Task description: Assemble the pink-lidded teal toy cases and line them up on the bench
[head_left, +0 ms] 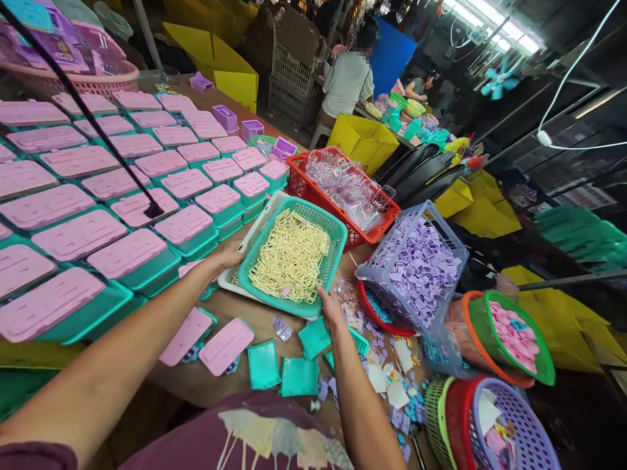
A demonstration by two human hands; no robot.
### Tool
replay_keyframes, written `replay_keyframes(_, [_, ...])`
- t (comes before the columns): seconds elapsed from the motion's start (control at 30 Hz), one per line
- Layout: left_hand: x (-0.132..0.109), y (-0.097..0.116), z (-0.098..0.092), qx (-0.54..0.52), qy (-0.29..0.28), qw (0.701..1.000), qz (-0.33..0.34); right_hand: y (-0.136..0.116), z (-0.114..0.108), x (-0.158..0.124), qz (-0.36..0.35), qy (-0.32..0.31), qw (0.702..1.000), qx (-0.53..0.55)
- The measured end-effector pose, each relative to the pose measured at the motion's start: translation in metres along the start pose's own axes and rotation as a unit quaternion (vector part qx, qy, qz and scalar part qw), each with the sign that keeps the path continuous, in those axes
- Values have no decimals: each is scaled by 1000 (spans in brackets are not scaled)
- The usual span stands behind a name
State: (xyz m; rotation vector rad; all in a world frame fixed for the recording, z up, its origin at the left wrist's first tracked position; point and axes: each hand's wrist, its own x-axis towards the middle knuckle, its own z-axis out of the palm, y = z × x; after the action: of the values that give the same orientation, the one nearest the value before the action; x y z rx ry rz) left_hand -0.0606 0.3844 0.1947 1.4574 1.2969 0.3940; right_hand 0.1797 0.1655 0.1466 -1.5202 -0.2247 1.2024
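teal plastic basket of cream clips lies straight ahead between the hands, its long axis running away and slightly right. the left hand grips the near-left rim; the right hand rests on the near-right corner, fingers curled at the edge. both sit equally close, well apart from each other. a white tray lies beneath, on the worktop.

Toy assembly workshop: rows of pink-lidded cases, baskets of plastic parts.

The white tray lies mostly hidden under the teal basket; the purple basket is cut off below.
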Motion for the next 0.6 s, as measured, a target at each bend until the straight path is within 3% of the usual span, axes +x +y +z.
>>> replay_keyframes(0.17, [-52,37,-10,94,-10,995,42,-8,-11,-30,8,-2,1000,11])
replay_keyframes(0.37, [-156,55,-21,131,12,988,86,-7,-27,-117,1,-20,1000,15])
replay_keyframes(0.47, [-204,52,-19,97,20,987,128,-5,-52,-154,4,-37,999,36])
replay_keyframes(0.6, [-261,50,1,33,-1,992,123,-2,-111,-193,-1,-11,999,40])
